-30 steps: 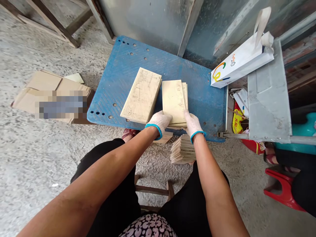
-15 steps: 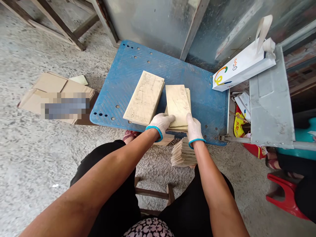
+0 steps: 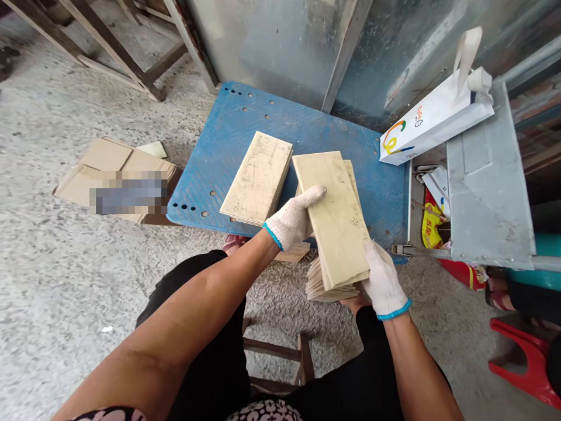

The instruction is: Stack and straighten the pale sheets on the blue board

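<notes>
A pale wooden board (image 3: 336,216) is lifted off the right stack (image 3: 353,175) on the blue platform (image 3: 228,140). My right hand (image 3: 382,279), in a white knit glove, grips the board's near end. My left hand (image 3: 293,219), also gloved, rests flat with fingers stretched on the board's left edge. A second stack of boards (image 3: 258,178) lies to the left on the platform. Below the lifted board a pile of thin wooden pieces (image 3: 316,285) sits on the ground by my knee.
A flattened cardboard box (image 3: 114,175) lies on the concrete floor at left. A white paper bag (image 3: 432,120) leans on a grey metal bin (image 3: 484,181) at right. A red plastic stool (image 3: 521,362) stands at lower right. Metal sheets (image 3: 284,41) stand behind the platform.
The top board has come off the right stack and toward me. My right hand has moved down and back with its near end; my left hand now lies along its edge.
</notes>
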A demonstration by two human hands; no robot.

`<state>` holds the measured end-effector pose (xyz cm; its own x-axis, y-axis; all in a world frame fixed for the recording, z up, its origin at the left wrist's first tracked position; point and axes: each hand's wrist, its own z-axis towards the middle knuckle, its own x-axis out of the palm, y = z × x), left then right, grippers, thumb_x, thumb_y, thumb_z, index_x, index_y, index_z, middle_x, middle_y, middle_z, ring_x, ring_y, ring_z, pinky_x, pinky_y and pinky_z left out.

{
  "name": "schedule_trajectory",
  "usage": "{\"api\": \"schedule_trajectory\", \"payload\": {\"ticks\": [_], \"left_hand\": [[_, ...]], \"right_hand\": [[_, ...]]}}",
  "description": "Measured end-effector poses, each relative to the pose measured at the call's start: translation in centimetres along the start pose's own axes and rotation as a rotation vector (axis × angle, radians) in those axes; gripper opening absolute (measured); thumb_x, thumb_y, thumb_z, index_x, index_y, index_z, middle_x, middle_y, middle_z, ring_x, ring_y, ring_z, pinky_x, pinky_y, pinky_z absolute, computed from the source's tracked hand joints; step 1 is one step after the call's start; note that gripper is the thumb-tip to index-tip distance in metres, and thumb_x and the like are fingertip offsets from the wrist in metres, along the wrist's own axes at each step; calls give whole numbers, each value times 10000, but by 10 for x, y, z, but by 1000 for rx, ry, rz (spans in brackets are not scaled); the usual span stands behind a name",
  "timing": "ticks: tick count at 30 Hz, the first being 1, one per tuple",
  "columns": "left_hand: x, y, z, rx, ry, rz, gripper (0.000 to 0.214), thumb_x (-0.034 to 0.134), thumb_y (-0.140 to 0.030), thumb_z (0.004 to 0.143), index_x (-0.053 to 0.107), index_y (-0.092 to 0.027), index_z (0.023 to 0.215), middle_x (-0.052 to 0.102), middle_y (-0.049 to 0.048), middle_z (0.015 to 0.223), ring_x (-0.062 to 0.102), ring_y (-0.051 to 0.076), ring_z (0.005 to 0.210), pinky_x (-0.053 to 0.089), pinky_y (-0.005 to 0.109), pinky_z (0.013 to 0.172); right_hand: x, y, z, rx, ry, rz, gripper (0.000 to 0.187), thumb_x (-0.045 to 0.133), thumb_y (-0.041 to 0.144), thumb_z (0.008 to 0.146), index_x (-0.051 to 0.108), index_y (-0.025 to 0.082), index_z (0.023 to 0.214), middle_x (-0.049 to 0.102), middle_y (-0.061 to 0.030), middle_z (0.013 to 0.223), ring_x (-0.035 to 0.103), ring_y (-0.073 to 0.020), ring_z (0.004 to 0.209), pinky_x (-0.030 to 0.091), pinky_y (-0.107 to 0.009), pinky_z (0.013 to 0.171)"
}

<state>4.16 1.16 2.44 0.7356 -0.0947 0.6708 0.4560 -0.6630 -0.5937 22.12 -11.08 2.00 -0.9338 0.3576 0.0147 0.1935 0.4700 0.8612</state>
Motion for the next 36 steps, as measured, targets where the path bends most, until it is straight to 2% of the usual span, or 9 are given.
{"api": "schedule_trajectory", "payload": {"ticks": [5, 9, 12, 17, 19, 22, 24, 27, 36], "left_hand": [[6, -9, -13, 1, -98, 35, 569, 629, -405, 763, 595, -127, 1259, 704, 168, 1079, 608, 397, 1104, 472, 592, 974], [4, -12, -17, 39, -162, 45, 574, 661, -367, 754, 583, -132, 1272, 695, 165, 1118, 612, 392, 1099, 488, 589, 962], [2, -14, -19, 79, -181, 16, 577, 686, -331, 746, 579, -119, 1272, 684, 169, 1150, 605, 390, 1111, 492, 580, 966], [-2, -21, -25, 185, -207, -23, 607, 714, -317, 736, 568, -117, 1291, 653, 165, 1222, 581, 389, 1149, 499, 558, 972], [-3, -23, -28, 209, -225, -44, 619, 722, -322, 727, 568, -118, 1292, 647, 162, 1237, 575, 390, 1159, 507, 551, 965], [-3, -25, -31, 228, -228, -57, 623, 734, -327, 711, 581, -130, 1281, 656, 149, 1226, 573, 386, 1164, 510, 543, 962], [-2, -25, -33, 242, -211, -68, 630, 753, -333, 696, 589, -148, 1275, 668, 136, 1207, 579, 382, 1160, 509, 541, 961], [0, -27, -32, 252, -188, -97, 628, 772, -323, 680, 600, -166, 1263, 681, 119, 1183, 585, 380, 1153, 505, 541, 960], [4, -29, -28, 132, -246, -62, 542, 703, -342, 763, 602, -183, 1271, 693, 97, 1159, 588, 359, 1163, 495, 535, 982]], "right_hand": [[2, -2, 1, -58, 130, -91, 386, 660, 571, 797, 686, 203, 909, 720, -53, 945, 653, -240, 870, 526, -303, 700], [12, 1, 8, -77, 129, -125, 391, 668, 567, 785, 692, 192, 891, 715, -54, 934, 637, -223, 841, 515, -295, 698], [24, -2, 10, -28, 92, 62, 388, 759, 493, 704, 683, 189, 933, 717, -56, 943, 650, -230, 847, 532, -326, 727], [50, -22, 7, 171, 85, 534, 509, 709, 570, 724, 639, 255, 1119, 670, -55, 1200, 593, -251, 1162, 524, -425, 941], [60, -26, 5, 210, 105, 610, 504, 692, 579, 736, 638, 266, 1127, 659, -48, 1229, 552, -230, 1230, 508, -414, 989], [71, -25, 4, 218, 69, 619, 498, 759, 460, 692, 630, 285, 1140, 669, -32, 1209, 568, -232, 1211, 521, -419, 983], [72, -20, 5, 205, 25, 580, 521, 776, 397, 670, 620, 285, 1155, 672, -32, 1199, 591, -249, 1176, 540, -441, 951], [66, -13, 7, 182, 64, 503, 538, 754, 443, 687, 615, 260, 1174, 667, -66, 1201, 599, -276, 1159, 560, -461, 903], [52, -8, 7, 176, 79, 473, 662, 776, 503, 640, 596, 244, 1222, 663, -89, 1198, 629, -285, 1098, 578, -458, 848]]}}
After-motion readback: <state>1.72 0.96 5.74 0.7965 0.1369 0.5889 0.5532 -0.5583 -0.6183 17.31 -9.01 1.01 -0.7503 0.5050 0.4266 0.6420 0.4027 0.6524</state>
